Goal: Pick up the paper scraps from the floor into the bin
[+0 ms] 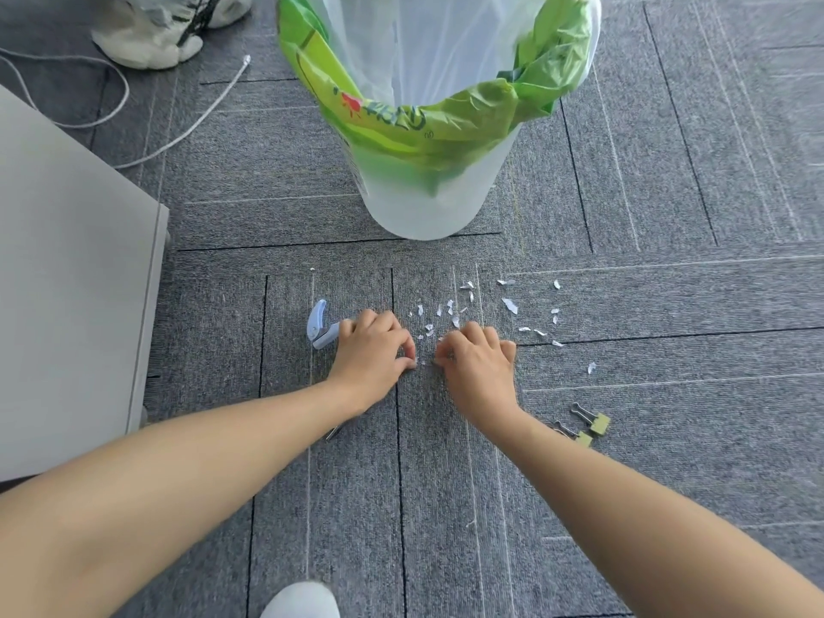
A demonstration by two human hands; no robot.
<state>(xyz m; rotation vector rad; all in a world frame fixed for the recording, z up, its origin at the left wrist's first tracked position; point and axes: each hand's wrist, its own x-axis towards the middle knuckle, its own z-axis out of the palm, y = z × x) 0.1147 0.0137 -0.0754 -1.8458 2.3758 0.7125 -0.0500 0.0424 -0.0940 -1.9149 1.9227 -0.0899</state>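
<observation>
Just beyond my right hand [479, 363] and off to its right lie most paper scraps [509, 305] — nearer it than my left hand [372, 350] — each hand pinching one, the bin [423, 207] farther ahead.

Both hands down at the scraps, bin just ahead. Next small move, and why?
Probably pinch up the nearest loose scraps before any trip to the bin. The left hand seems to pinch only one small bit, the right hand is blurred at the carpet, and many scraps lie scattered ahead and to the right. One bit hardly justifies a lift.
</observation>
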